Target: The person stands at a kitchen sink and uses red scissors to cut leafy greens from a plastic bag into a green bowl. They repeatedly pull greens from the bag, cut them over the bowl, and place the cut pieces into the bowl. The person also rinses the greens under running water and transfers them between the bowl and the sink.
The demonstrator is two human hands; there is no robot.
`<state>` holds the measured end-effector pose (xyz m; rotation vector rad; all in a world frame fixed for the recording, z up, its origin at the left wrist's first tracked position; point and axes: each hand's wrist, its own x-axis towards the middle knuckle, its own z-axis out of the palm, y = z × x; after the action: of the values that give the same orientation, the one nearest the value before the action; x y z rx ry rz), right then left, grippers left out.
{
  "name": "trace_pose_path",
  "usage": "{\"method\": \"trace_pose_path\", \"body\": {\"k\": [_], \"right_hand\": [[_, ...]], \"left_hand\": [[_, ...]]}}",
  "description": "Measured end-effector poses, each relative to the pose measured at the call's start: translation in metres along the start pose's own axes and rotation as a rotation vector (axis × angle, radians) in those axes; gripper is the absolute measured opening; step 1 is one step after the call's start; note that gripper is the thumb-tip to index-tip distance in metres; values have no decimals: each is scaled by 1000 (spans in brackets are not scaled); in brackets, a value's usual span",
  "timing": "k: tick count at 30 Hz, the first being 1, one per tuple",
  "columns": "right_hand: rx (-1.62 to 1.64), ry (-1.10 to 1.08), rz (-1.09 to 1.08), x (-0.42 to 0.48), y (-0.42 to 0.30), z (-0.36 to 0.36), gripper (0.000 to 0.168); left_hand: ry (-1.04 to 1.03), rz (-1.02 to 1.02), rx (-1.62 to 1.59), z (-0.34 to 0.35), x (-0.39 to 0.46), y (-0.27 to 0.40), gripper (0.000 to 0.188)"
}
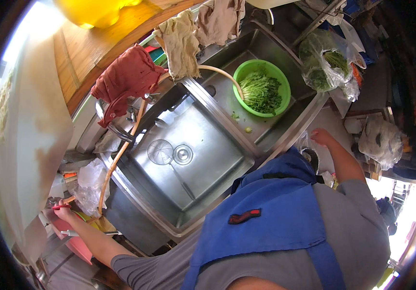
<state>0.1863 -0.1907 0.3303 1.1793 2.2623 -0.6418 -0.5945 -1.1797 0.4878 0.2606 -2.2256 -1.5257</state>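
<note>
My left hand [63, 211] is at the far left, fingers closed around a red handle [61, 207]; the rest of that tool is hard to make out. Below it are a pink plastic item [73, 243] and a white-handled utensil [71, 233]. On the right, my right hand [322, 137] is beside a clear plastic bag [303, 140]; whether it grips the bag is unclear. Before me is a steel double sink [219, 114]. A long-handled wire skimmer [160, 152] lies in the left bowl, next to the drain strainer [183, 154].
A green plastic basin [286, 92] of leafy greens [260, 90] stands in the right bowl, with a beige hose [222, 71] reaching into it. Cloths [128, 74] hang over the faucet side. Bagged vegetables [325, 65] are at the upper right; a wooden shelf [84, 54] runs above.
</note>
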Motion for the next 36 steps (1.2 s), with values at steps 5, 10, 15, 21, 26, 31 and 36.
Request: {"method": "trace_pose_path", "body": {"k": [5, 10, 15, 21, 26, 31, 36], "right_hand": [[-47, 234, -238, 35, -34, -7, 32], [-16, 375, -330, 77, -133, -20, 27], [-123, 325, -489, 162, -192, -39, 25], [-389, 298, -607, 230, -249, -46, 33], [-363, 89, -448, 271, -241, -32, 30], [-184, 35, -381, 298, -201, -18, 25], [205, 129, -366, 298, -173, -31, 33]], "left_hand": [[-182, -269, -305, 44, -86, -32, 15], [-195, -398, -345, 57, -234, -11, 15], [-400, -513, -341, 84, -433, 91, 25], [-350, -647, -118, 150, -605, 224, 29], [-366, -705, -55, 166, -709, 268, 36], [-388, -755, 31, 194, -773, 290, 39], [-495, -754, 96, 237, -792, 302, 40]]}}
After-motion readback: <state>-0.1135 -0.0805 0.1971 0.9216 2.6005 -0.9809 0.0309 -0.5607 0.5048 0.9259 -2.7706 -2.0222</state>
